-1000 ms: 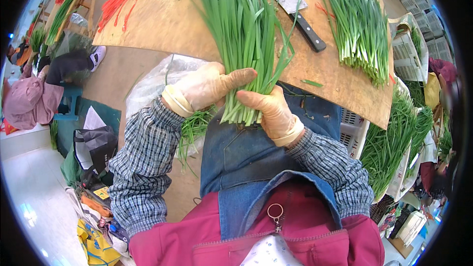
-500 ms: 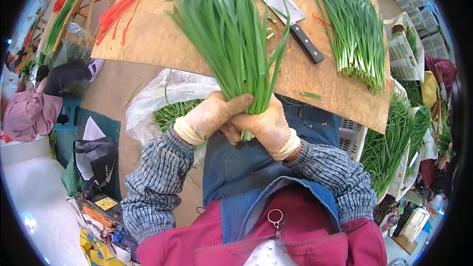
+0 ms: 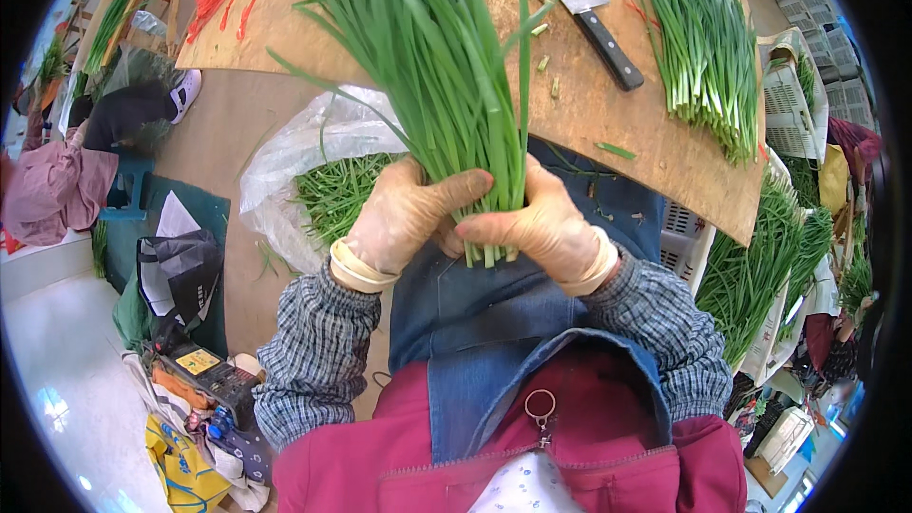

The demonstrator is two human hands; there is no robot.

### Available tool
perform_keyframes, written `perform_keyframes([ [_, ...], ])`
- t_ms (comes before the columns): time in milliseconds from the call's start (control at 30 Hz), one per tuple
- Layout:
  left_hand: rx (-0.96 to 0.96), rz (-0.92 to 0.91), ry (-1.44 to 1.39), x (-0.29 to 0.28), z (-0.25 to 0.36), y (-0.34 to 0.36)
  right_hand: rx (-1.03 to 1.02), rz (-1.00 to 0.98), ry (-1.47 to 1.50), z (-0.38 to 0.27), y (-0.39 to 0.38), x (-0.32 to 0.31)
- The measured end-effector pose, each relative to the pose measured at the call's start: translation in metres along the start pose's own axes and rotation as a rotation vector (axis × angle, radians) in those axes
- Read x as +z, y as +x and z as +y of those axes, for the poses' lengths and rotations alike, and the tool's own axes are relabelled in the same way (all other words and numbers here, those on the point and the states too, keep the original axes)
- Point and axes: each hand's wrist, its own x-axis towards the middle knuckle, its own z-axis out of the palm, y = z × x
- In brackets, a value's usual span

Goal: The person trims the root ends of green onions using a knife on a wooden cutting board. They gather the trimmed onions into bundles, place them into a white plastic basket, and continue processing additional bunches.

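My left hand (image 3: 394, 218) and right hand (image 3: 551, 228) grip 1 bunch (image 3: 437, 85), apparently untied; at 2 o'clock, 1 pile (image 3: 705, 62) looks done.

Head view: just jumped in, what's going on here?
The person's gloved left hand and right hand grip a bunch of long greens near its pale stem ends, its leaves fanning over the wooden board. A cleaver and a second bunch lie on the board to the right; a plastic bag with loose greens is at the left.
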Motion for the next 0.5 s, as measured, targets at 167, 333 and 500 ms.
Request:
perform_keyframes([
  [167, 0.067, -0.02, -0.07, 0.003, -0.001, 0.002, 0.029, -0.053, 0.036, 0.006, 0.0, -0.019],
  [333, 0.2, -0.025, -0.009, 0.004, -0.013, 0.012, -0.008, -0.058, 0.1, 0.014, 0.004, -0.026],
  [500, 0.262, 0.106, 0.106, 0.008, -0.039, 0.017, 0.05, -0.095, 0.187, 0.024, 0.003, -0.032],
])
